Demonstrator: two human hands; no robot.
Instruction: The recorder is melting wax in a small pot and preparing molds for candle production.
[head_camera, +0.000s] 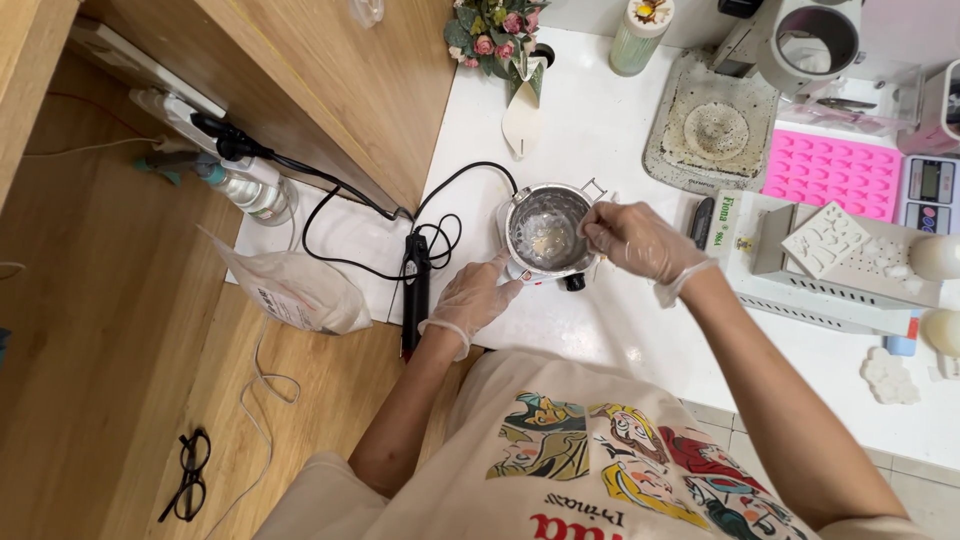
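Round silver metal melting pot (547, 233) is sitting on the white desk (590, 120) between both gloved hands; the left hand (475, 295) is cupping its near-left side, while the right hand (632, 240) is pinching its right rim, fingers narrowly closed.

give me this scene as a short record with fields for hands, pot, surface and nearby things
left hand: gloved left hand touches the side of the metal pot
right hand: gloved right hand rests on the pot's rim
pot: small, shiny, with a pale residue at the bottom
surface: white table
nearby: black cord, pink mould, scale, flowers, glasses on the wooden top
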